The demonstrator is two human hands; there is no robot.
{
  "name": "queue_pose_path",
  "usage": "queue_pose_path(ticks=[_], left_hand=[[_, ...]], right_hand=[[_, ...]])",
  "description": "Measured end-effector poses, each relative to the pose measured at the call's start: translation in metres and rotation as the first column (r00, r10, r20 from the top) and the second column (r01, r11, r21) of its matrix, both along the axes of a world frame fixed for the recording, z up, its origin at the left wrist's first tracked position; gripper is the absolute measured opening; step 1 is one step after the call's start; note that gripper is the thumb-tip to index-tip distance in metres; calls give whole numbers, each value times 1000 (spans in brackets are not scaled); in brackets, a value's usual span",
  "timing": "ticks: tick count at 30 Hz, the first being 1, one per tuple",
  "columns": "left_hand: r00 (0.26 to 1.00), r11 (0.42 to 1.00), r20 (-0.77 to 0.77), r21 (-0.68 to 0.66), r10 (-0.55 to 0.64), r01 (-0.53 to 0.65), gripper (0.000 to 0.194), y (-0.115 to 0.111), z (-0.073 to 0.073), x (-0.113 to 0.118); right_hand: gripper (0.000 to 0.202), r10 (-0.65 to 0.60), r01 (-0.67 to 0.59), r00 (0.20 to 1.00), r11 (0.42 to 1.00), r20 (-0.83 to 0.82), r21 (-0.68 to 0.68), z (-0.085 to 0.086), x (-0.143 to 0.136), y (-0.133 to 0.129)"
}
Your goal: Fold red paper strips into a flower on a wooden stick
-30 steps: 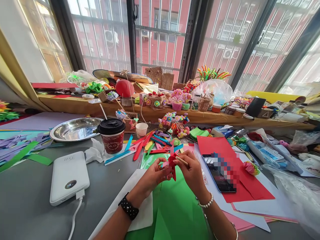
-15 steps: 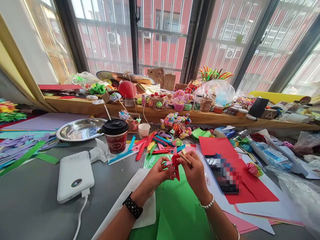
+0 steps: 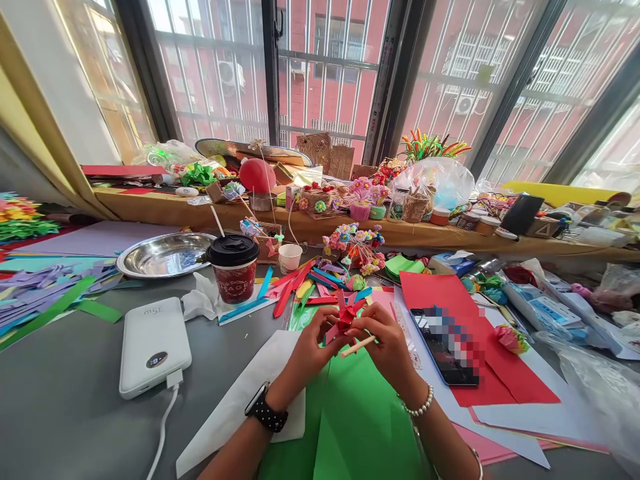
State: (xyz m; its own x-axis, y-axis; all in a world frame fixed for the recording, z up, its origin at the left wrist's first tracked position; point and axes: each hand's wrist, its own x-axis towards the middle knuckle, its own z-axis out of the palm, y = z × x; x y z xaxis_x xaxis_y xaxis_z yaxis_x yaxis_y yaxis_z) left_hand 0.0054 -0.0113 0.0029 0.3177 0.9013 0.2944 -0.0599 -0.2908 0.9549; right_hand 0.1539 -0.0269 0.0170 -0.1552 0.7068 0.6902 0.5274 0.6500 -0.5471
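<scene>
A red folded-paper flower point(image 3: 349, 308) with pointed petals is held up between both hands. My left hand point(image 3: 320, 343) pinches it from the left, fingers closed on its base. My right hand point(image 3: 383, 337) touches the flower's right side with its fingertips and also grips a thin wooden stick point(image 3: 358, 347), which points down to the left. Beneath the hands lies a green paper sheet point(image 3: 367, 420), with a white sheet point(image 3: 280, 373) under the left wrist. Just beyond the flower are several coloured paper strips point(image 3: 295, 287).
To the left stand a lidded drink cup point(image 3: 233, 270), a white power bank point(image 3: 155, 347) with its cable, and a metal plate point(image 3: 165, 255). On the right, a phone point(image 3: 443, 347) lies on red paper point(image 3: 520, 380). Crafts crowd the windowsill point(image 3: 210, 213).
The wooden stick has swung from the flower's upper right to below it, its end now pointing down-left. The red flower has turned, its petals facing up. Both hands remain on it.
</scene>
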Motion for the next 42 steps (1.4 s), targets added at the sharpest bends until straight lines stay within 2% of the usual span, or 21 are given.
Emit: queue_pose_path(ticks=[3, 8, 16, 26, 30, 34, 36, 42], left_hand=[[999, 1000, 39, 1, 11, -11, 25, 1, 2, -1], [979, 993, 201, -102, -44, 66, 32, 2, 5, 0], [981, 982, 168, -144, -96, 121, 24, -7, 14, 0], [975, 994, 213, -83, -57, 76, 18, -6, 8, 1], [980, 996, 191, -62, -57, 70, 13, -5, 9, 0], [982, 992, 173, -93, -70, 87, 14, -5, 11, -1], [984, 991, 161, -98, -71, 87, 14, -5, 12, -2], [988, 991, 116, -70, -104, 112, 14, -4, 13, -5]], right_hand=[[8, 12, -12, 1000, 1000, -22, -5, 2, 2, 0], [9, 77, -92, 990, 989, -122, -120, 4, 7, 1], [5, 105, -127, 975, 987, -197, -101, 7, 6, 0], [7, 53, -76, 970, 993, -238, -89, 5, -4, -3], [19, 126, -160, 967, 977, -222, -142, 7, 1, -3], [58, 221, -259, 955, 946, -196, -196, 11, 10, -4], [67, 222, -262, 955, 940, -195, -217, 12, 13, -4], [38, 172, -178, 984, 962, -47, -208, 15, 14, -3]])
